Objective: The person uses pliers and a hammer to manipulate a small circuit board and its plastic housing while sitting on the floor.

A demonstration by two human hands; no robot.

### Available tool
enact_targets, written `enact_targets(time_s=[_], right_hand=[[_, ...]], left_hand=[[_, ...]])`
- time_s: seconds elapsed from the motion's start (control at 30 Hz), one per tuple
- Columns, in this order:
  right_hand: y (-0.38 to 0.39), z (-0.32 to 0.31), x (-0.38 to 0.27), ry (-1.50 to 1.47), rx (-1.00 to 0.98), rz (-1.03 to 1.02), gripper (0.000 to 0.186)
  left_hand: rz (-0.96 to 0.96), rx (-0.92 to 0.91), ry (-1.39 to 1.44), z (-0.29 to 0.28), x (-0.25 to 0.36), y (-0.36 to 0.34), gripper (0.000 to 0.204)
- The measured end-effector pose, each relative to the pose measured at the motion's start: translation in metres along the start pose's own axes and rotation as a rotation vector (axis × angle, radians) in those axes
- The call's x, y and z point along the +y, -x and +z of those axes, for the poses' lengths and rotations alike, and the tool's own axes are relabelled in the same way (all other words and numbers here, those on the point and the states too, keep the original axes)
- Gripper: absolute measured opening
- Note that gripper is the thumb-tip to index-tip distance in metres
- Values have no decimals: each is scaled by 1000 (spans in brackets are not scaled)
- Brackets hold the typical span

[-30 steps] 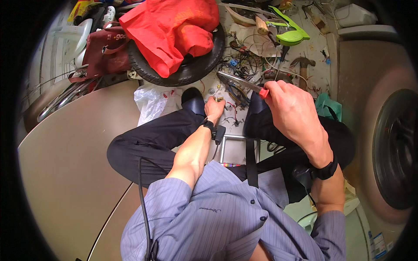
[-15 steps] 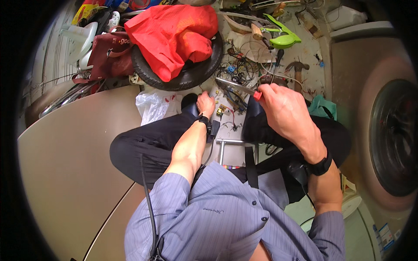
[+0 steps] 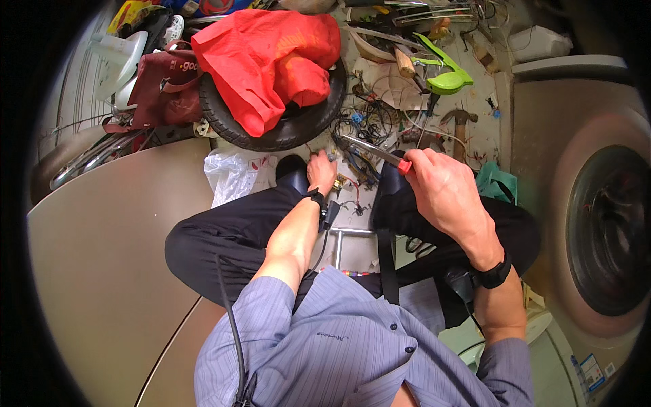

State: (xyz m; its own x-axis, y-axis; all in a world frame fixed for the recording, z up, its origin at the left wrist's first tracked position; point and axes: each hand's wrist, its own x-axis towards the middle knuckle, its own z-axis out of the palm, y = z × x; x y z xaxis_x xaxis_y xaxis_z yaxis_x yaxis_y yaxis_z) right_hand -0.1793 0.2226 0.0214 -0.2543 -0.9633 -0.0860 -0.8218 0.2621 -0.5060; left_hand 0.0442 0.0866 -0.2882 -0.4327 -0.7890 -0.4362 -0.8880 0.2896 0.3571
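My right hand is closed round the red handle of a tool with a long, pointed metal blade, which looks like a knife. Its tip points left, over a heap of wires and small parts. Low between my shoes, my left hand has its fingers curled together at the floor. A small grey piece shows at its fingertips, too small to name. Just right of that hand lies a small circuit board with a red wire.
A tire with a red bag on it lies far left of centre. A hammer, a screwdriver and a green hand squeezer lie beyond my right hand. A washing machine stands at right.
The view has shifted slightly, so the floor things sit lower. My left fingers have drawn closer together near the floor. My right hand keeps its hold on the red-handled tool.
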Motion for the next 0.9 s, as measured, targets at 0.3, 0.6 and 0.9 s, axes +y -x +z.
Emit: enact_targets(time_s=[0.3, 0.6, 0.9], right_hand=[[-7, -5, 9, -36, 111, 59, 14], [-15, -3, 5, -25, 140, -63, 12], [-37, -3, -6, -15, 150, -128, 16]], left_hand=[[46, 80, 47, 12, 0, -9, 23], [-270, -624, 1015, -53, 6, -12, 34], [14, -668, 1278, -172, 10, -4, 24]])
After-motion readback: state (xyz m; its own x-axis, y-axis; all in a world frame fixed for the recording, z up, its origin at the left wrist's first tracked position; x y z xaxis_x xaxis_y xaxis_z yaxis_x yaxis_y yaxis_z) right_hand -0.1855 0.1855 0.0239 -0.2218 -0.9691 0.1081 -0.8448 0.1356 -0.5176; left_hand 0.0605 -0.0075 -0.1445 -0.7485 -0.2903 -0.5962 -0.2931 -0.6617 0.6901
